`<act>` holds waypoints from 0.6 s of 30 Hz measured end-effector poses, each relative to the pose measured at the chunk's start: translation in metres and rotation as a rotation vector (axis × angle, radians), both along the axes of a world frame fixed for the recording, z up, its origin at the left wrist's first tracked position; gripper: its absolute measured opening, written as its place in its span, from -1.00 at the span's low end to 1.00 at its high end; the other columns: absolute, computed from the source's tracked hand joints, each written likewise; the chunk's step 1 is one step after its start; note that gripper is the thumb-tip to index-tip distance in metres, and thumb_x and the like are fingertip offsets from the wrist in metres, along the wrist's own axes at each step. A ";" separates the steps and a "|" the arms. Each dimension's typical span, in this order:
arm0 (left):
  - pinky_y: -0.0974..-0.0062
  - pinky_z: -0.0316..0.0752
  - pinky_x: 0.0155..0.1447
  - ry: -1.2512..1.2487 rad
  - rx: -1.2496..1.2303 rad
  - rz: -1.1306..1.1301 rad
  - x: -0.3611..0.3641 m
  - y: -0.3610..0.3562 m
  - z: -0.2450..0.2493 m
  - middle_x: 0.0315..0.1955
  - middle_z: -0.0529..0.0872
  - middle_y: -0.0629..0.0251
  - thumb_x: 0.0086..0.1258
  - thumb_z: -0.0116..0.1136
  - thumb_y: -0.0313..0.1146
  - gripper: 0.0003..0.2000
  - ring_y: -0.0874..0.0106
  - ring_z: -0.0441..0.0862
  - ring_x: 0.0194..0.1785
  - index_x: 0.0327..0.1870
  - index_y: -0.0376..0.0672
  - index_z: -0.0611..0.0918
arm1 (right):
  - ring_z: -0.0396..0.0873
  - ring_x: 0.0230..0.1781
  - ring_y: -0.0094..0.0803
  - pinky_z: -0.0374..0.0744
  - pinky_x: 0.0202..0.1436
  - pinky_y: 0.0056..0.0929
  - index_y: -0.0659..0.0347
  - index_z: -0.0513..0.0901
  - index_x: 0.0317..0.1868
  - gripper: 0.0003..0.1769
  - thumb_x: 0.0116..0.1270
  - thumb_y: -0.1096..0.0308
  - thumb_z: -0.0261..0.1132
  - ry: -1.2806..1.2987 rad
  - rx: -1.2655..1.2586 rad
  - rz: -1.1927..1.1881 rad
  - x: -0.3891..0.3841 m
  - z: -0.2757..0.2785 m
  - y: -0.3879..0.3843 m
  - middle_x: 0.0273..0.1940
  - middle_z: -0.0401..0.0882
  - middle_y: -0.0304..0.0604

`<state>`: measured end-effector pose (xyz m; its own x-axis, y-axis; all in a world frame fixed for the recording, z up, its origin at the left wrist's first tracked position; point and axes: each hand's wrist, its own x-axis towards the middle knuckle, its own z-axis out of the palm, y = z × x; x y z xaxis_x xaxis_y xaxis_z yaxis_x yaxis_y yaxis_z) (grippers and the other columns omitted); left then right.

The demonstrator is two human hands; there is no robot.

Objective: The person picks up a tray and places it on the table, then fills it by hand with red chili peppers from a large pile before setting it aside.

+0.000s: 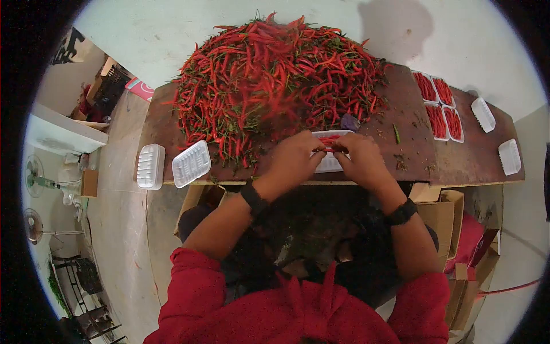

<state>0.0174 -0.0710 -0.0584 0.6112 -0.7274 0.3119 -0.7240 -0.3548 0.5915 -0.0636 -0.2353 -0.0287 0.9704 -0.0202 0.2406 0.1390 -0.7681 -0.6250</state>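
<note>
Red chili (327, 150): thin, lying crosswise between your two hands, just above the white foam tray (331, 166) at the near edge of the table (412, 155), in front of your chest.

Your left hand (293, 159): fingers curled in and pinched on the chili's left end. Your right hand (360, 161): fingers closed the same way on its right end. The two sets of fingertips nearly meet over the tray. There is a black band on each wrist, and the red sleeves are pushed up.

Tray under the hands: mostly covered by them, with a few red chilies showing at its far end.

Just beyond it: a big heap of red chilies (275, 80), stems mixed in, covering the middle of the table and touching the tray's far rim.

To your left, at the table edge: two empty white trays (191, 163), side by side.

To your right, well apart: four filled trays (436, 120) in a block, then two more empty ones (509, 156) beyond them.

A loose green stem (396, 133) lies on bare wood near your right hand.

Below the table on the right: cardboard boxes (444, 218). Far left, on the floor: two fans (34, 175).
</note>
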 end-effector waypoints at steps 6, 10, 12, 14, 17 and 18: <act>0.27 0.48 -0.15 -0.009 0.068 0.031 0.002 -0.008 -0.005 -0.37 0.58 0.16 0.17 0.19 -0.32 -0.83 0.14 0.56 -0.21 -0.24 -0.12 0.63 | 0.51 -0.21 -0.15 0.38 -0.07 -0.15 0.15 0.63 -0.34 -0.90 0.10 0.38 0.29 -0.082 -0.253 -0.076 0.007 -0.028 -0.010 -0.34 0.53 -0.16; 0.24 0.45 -0.21 -0.037 0.058 0.085 0.007 -0.010 -0.013 -0.37 0.55 0.21 0.13 0.21 -0.31 -0.82 0.16 0.56 -0.25 -0.26 -0.10 0.59 | 0.51 -0.20 -0.15 0.38 -0.08 -0.15 0.14 0.63 -0.35 -0.91 0.10 0.38 0.28 -0.055 -0.352 -0.071 0.011 -0.037 -0.015 -0.34 0.54 -0.17; 0.23 0.45 -0.21 -0.033 0.071 0.075 0.009 -0.010 -0.013 -0.38 0.55 0.21 0.13 0.21 -0.31 -0.83 0.16 0.56 -0.24 -0.27 -0.10 0.59 | 0.51 -0.21 -0.16 0.38 -0.07 -0.15 0.14 0.64 -0.35 -0.91 0.09 0.38 0.28 -0.043 -0.401 -0.072 0.013 -0.041 -0.017 -0.34 0.54 -0.18; 0.23 0.45 -0.21 -0.028 0.083 0.068 0.010 -0.010 -0.014 -0.39 0.54 0.21 0.13 0.20 -0.32 -0.84 0.16 0.56 -0.24 -0.29 -0.11 0.58 | 0.52 -0.22 -0.18 0.38 -0.08 -0.17 0.13 0.64 -0.36 -0.91 0.08 0.38 0.28 -0.045 -0.468 -0.073 0.015 -0.045 -0.018 -0.35 0.54 -0.19; 0.23 0.46 -0.22 -0.050 0.084 0.063 0.010 -0.011 -0.015 -0.39 0.54 0.21 0.12 0.20 -0.32 -0.84 0.16 0.57 -0.25 -0.30 -0.11 0.58 | 0.52 -0.23 -0.21 0.39 -0.10 -0.19 0.13 0.65 -0.37 -0.90 0.06 0.38 0.28 -0.022 -0.502 -0.064 0.018 -0.047 -0.020 -0.36 0.53 -0.20; 0.23 0.46 -0.23 -0.054 0.084 0.063 0.010 -0.012 -0.015 -0.39 0.55 0.22 0.12 0.20 -0.32 -0.85 0.16 0.57 -0.26 -0.30 -0.11 0.58 | 0.52 -0.23 -0.21 0.39 -0.10 -0.19 0.13 0.65 -0.37 -0.90 0.06 0.38 0.28 -0.020 -0.502 -0.064 0.019 -0.048 -0.020 -0.36 0.53 -0.20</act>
